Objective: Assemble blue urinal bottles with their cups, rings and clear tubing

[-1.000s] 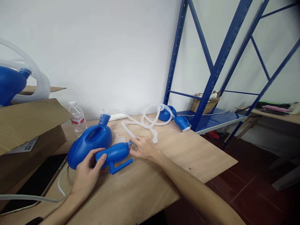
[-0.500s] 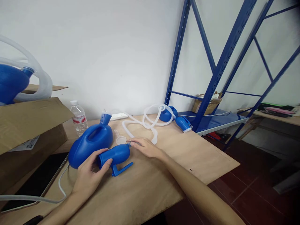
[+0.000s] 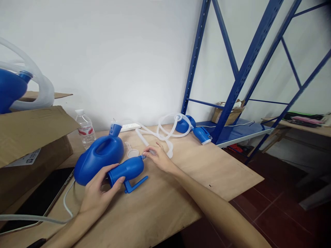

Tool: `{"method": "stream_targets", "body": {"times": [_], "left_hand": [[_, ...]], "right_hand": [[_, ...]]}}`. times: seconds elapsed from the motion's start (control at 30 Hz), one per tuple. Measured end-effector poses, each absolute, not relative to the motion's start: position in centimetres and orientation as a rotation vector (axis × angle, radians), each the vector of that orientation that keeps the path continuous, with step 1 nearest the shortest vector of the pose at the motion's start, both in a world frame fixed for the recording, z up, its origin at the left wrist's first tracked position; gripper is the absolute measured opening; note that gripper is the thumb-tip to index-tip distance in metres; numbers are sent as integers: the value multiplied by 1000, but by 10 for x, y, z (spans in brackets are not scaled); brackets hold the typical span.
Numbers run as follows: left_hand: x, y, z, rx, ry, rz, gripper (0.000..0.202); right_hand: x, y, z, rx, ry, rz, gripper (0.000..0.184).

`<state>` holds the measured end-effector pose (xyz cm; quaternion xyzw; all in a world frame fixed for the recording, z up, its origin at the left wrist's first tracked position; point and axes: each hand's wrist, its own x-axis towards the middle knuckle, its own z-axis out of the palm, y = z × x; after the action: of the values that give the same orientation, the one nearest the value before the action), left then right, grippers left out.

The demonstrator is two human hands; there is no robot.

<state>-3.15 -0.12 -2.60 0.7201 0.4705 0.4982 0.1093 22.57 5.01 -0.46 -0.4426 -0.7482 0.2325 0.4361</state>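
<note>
My left hand (image 3: 97, 194) is wrapped around the wide open end of a blue plastic urinal cup (image 3: 130, 168), which lies tilted with its narrow neck toward the right. A blue handle bar (image 3: 138, 184) sticks out from its lower side. At the neck's tip, the thumb and fingers of my right hand (image 3: 159, 158) pinch a small clear plastic piece (image 3: 143, 157); its exact shape is too small to tell. Just behind the cup lie a clear round lid (image 3: 133, 153) and a large blue jug (image 3: 113, 151) with a blue cap on its spout.
White hose (image 3: 162, 136) loops across the table to another blue jug (image 3: 182, 124) and cup (image 3: 201, 135). On the left are a water bottle (image 3: 86, 131), a cardboard box (image 3: 38, 131) and a black tablet-like device (image 3: 38, 199). A power strip (image 3: 130, 127) lies by the wall; blue shelving (image 3: 243, 132) stands right.
My right hand's fingers have drawn up into a closer pinch at the cup's neck, with the wrist raised a little. The left hand keeps its hold, and the view has shifted slightly.
</note>
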Motion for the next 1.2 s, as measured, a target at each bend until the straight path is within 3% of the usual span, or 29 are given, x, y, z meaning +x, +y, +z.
{"method": "stream_targets", "body": {"times": [0.37,1.2], "left_hand": [[-30,-1,-27,2180,1374,1441,44],[-28,-1,-22,1955,1442,1332,47]], "right_hand": [[226,50,-2,-1164,-1994,481,20],[245,58,3,-1081,-2069,904,26]]}}
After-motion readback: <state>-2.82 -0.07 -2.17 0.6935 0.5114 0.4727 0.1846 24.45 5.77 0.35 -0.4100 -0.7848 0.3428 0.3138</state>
